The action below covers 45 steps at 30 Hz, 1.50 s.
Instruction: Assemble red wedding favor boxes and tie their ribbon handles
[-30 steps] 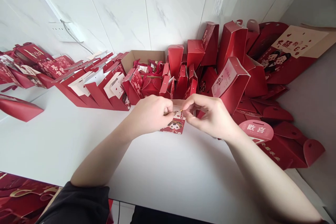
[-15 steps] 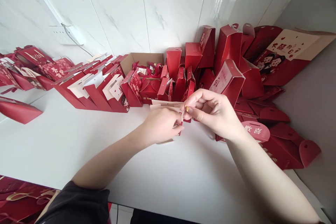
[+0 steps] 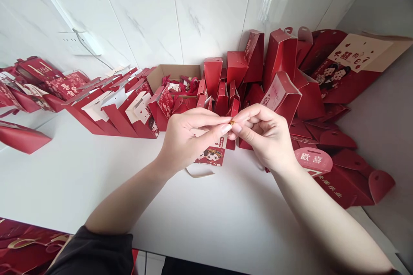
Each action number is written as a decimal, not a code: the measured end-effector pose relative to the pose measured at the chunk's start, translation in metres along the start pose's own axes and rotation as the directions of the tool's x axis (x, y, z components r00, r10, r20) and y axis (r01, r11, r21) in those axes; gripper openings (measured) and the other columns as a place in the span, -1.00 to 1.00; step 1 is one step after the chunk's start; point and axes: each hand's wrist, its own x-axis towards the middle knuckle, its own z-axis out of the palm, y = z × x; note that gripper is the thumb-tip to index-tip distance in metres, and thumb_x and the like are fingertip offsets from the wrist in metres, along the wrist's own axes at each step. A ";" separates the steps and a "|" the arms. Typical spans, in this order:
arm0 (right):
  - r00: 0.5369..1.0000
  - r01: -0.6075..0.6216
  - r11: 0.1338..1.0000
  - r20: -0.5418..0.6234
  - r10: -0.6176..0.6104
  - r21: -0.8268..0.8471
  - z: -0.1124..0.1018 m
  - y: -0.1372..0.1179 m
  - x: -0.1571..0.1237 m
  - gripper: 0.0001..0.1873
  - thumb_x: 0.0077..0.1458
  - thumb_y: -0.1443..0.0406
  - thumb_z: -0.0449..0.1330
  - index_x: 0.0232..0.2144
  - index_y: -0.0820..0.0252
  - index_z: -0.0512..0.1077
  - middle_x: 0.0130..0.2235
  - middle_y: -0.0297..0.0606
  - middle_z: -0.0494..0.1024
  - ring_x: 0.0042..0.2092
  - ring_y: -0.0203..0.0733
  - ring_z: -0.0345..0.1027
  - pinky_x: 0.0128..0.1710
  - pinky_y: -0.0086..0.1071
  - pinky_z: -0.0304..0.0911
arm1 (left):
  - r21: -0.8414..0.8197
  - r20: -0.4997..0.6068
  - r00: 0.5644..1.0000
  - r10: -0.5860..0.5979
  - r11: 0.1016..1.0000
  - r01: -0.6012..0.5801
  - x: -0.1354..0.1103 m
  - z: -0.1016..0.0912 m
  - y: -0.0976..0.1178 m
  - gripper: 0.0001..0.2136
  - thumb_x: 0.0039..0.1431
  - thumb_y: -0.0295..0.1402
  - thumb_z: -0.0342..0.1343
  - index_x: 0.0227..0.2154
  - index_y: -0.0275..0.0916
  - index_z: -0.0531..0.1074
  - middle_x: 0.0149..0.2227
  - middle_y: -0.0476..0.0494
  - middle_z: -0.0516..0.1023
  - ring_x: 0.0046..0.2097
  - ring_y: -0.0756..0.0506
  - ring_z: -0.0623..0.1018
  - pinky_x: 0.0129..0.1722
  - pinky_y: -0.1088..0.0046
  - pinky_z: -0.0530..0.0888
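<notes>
Both my hands meet above the white table in front of the pile of red boxes. My left hand is closed around a small red and white paper box printed with a cartoon figure, thumb and forefinger pinching at its top. Fingertip to fingertip with it, my right hand pinches the same top edge, where a tiny gold-coloured piece shows between the two. A thin pale strip lies curled on the table just below the box.
Folded red boxes are heaped against the tiled wall at the back right. A row of flat red and white cartons leans at the back left. An open brown cardboard box stands behind. Flat red blanks lie at my right.
The hands rose slightly and came together, fingertips touching at the box's top. The box turned so its cartoon face shows again, and a pale strip now lies on the table.
</notes>
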 end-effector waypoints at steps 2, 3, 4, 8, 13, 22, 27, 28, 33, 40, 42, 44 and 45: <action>0.998 0.018 0.999 -0.067 -0.020 -0.040 0.003 0.004 0.000 -0.86 0.06 0.23 0.37 -0.35 0.12 0.49 -0.42 -0.33 0.55 -0.40 -0.27 0.47 -0.46 -0.38 0.48 | -0.011 -0.025 1.000 0.003 1.000 -0.003 -0.001 0.003 -0.003 -0.85 0.11 -0.42 0.28 -0.25 -0.13 0.65 -0.25 -0.10 0.66 -0.23 -0.05 0.63 -0.29 0.47 0.62; 0.995 0.016 0.998 -0.099 -0.021 -0.055 0.004 0.005 0.000 -0.86 0.06 0.23 0.37 -0.35 0.11 0.49 -0.43 -0.33 0.55 -0.41 -0.26 0.46 -0.48 -0.38 0.46 | -0.018 -0.044 0.999 0.000 1.000 -0.001 -0.001 0.006 -0.004 -0.86 0.11 -0.41 0.28 -0.25 -0.13 0.65 -0.25 -0.10 0.66 -0.23 -0.05 0.64 -0.26 0.46 0.63; 0.992 0.008 0.998 -0.123 -0.016 -0.063 0.006 0.007 -0.001 -0.86 0.06 0.23 0.37 -0.35 0.11 0.50 -0.44 -0.33 0.54 -0.41 -0.26 0.46 -0.49 -0.38 0.46 | -0.028 -0.063 0.998 -0.005 1.000 0.003 -0.002 0.008 -0.006 -0.86 0.12 -0.40 0.28 -0.25 -0.13 0.65 -0.25 -0.10 0.66 -0.22 -0.06 0.64 -0.23 0.44 0.63; 0.989 -0.032 0.999 -0.147 0.030 -0.013 0.010 0.013 -0.003 -0.89 0.10 0.24 0.33 -0.31 0.13 0.51 -0.43 -0.33 0.57 -0.41 -0.26 0.49 -0.39 -0.34 0.50 | -0.064 -0.158 0.987 -0.007 0.998 -0.003 -0.004 0.018 -0.016 -0.87 0.14 -0.39 0.26 -0.24 -0.15 0.64 -0.26 -0.08 0.67 -0.23 -0.04 0.65 -0.21 0.44 0.65; 0.991 -0.065 0.992 -0.108 0.077 0.111 0.013 0.014 -0.004 -0.84 0.11 0.25 0.33 -0.24 0.15 0.53 -0.33 -0.30 0.63 -0.29 -0.24 0.55 -0.20 -0.29 0.55 | 0.067 -0.249 0.953 0.171 0.985 -0.159 -0.004 0.022 -0.024 -0.85 0.16 -0.46 0.23 -0.24 -0.13 0.63 -0.24 -0.06 0.66 -0.23 0.00 0.63 -0.26 0.50 0.63; 0.990 0.001 1.000 -0.138 -0.001 -0.001 0.015 0.008 -0.005 -0.87 0.13 0.21 0.31 -0.30 0.13 0.51 -0.40 -0.32 0.60 -0.37 -0.23 0.52 -0.31 -0.29 0.52 | 0.281 -0.185 0.913 0.364 0.910 -0.306 -0.007 0.019 -0.018 -0.85 0.17 -0.45 0.20 -0.20 -0.17 0.55 -0.22 -0.08 0.62 -0.19 -0.03 0.61 -0.20 0.43 0.60; 0.971 0.138 0.978 -0.173 -0.165 -0.156 0.015 0.008 -0.008 -0.95 0.17 0.26 0.26 -0.30 0.09 0.50 -0.31 -0.28 0.54 -0.37 -0.25 0.43 -0.46 -0.36 0.40 | 0.267 -0.139 0.959 0.249 0.941 -0.206 -0.009 0.019 -0.009 -0.94 0.22 -0.36 0.16 -0.33 -0.22 0.42 -0.35 -0.05 0.50 -0.33 0.01 0.50 -0.30 0.47 0.52; 0.965 0.166 0.969 -0.173 -0.198 -0.181 0.015 0.009 -0.008 -0.96 0.17 0.27 0.25 -0.30 0.09 0.50 -0.29 -0.27 0.52 -0.35 -0.25 0.42 -0.46 -0.35 0.39 | 0.256 -0.098 0.972 0.215 0.949 -0.184 -0.010 0.019 -0.008 -0.90 0.25 -0.34 0.13 -0.36 -0.22 0.39 -0.40 -0.04 0.46 -0.38 0.03 0.45 -0.36 0.48 0.47; 0.940 0.249 0.916 -0.150 -0.307 -0.315 0.015 0.015 -0.010 -0.98 0.18 0.29 0.23 -0.31 0.06 0.48 -0.26 -0.25 0.42 -0.39 -0.25 0.36 -0.41 -0.26 0.41 | -0.119 0.220 0.970 -0.100 0.985 0.128 -0.014 0.022 -0.005 -0.78 0.38 -0.19 -0.07 -0.32 -0.20 0.28 -0.49 0.03 0.31 -0.49 0.06 0.32 -0.51 0.51 0.32; 0.896 0.317 0.846 -0.157 -0.416 -0.430 0.015 0.017 -0.010 -0.93 0.18 0.36 0.21 -0.31 0.09 0.47 -0.29 -0.23 0.42 -0.28 -0.18 0.36 -0.36 -0.25 0.35 | -0.250 0.164 0.979 -0.119 0.955 0.158 -0.015 0.026 -0.007 -0.78 0.39 -0.21 -0.07 -0.36 -0.21 0.24 -0.50 0.04 0.29 -0.46 0.05 0.34 -0.45 0.51 0.35; 0.889 0.327 0.822 -0.143 -0.436 -0.467 0.015 0.017 -0.010 -0.93 0.18 0.37 0.20 -0.30 0.09 0.47 -0.29 -0.23 0.42 -0.27 -0.18 0.36 -0.36 -0.26 0.35 | -0.245 0.155 0.983 -0.098 0.960 0.134 -0.016 0.027 -0.009 -0.78 0.40 -0.23 -0.09 -0.35 -0.21 0.24 -0.48 0.03 0.30 -0.45 0.05 0.35 -0.44 0.51 0.36; 0.866 0.358 0.777 -0.126 -0.483 -0.519 0.015 0.017 -0.010 -0.93 0.18 0.37 0.20 -0.30 0.10 0.46 -0.30 -0.24 0.43 -0.27 -0.18 0.37 -0.34 -0.25 0.35 | -0.233 0.151 0.987 -0.062 0.968 0.097 -0.017 0.029 -0.012 -0.79 0.42 -0.25 -0.13 -0.34 -0.21 0.23 -0.48 0.03 0.31 -0.46 0.05 0.35 -0.45 0.51 0.36; 0.853 0.376 0.753 -0.115 -0.509 -0.540 0.016 0.018 -0.010 -0.93 0.17 0.38 0.21 -0.30 0.11 0.46 -0.31 -0.25 0.44 -0.27 -0.18 0.37 -0.33 -0.25 0.35 | -0.211 0.138 0.990 -0.036 0.975 0.065 -0.017 0.030 -0.015 -0.79 0.42 -0.26 -0.14 -0.33 -0.21 0.22 -0.49 0.04 0.30 -0.46 0.05 0.35 -0.46 0.51 0.35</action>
